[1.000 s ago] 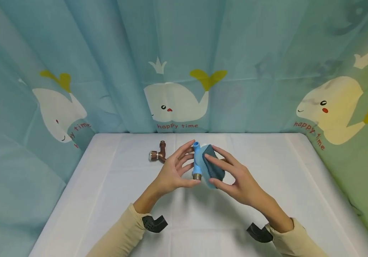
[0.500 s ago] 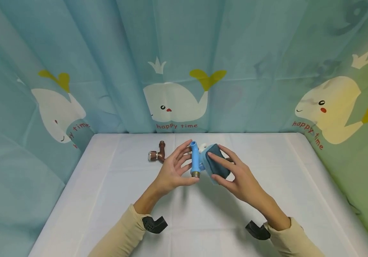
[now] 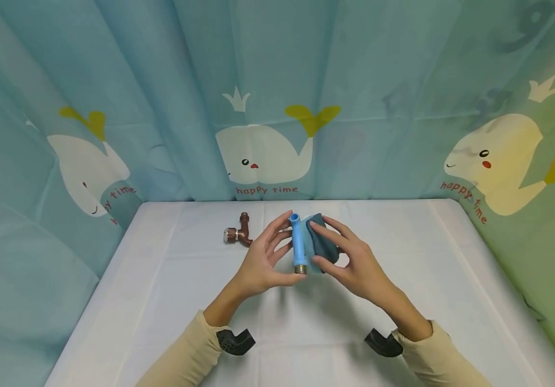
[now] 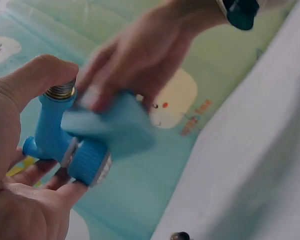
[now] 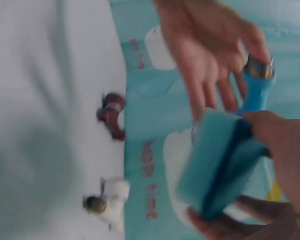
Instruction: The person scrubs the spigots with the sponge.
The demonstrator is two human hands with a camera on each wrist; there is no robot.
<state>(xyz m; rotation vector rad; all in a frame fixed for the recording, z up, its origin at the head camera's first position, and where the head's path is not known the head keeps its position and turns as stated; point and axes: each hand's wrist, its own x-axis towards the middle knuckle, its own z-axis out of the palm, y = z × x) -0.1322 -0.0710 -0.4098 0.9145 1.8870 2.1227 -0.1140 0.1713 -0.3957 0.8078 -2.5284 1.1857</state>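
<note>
My left hand [image 3: 260,269] holds a blue faucet [image 3: 298,242] above the table, thumb against its brass threaded end and fingers at the opposite end. In the left wrist view, the faucet's ridged blue knob [image 4: 87,162] points away from the palm. A two-tone blue sponge [image 3: 326,244], darker on one face, is gripped between the thumb and fingers of my right hand [image 3: 367,269]. Its lighter face is turned toward the faucet, and in the left wrist view it overlaps the faucet body. Blur hides whether they touch.
A brown faucet [image 3: 243,234] lies on the white-covered table [image 3: 185,317], beyond my left hand. In the right wrist view a white faucet [image 5: 115,200] also lies there. A whale-print curtain [image 3: 379,107] stands along the table's back and sides.
The sponge has swung right off the faucet and then back left close to it. My left hand keeps hold of the faucet, which has tilted and turned slightly.
</note>
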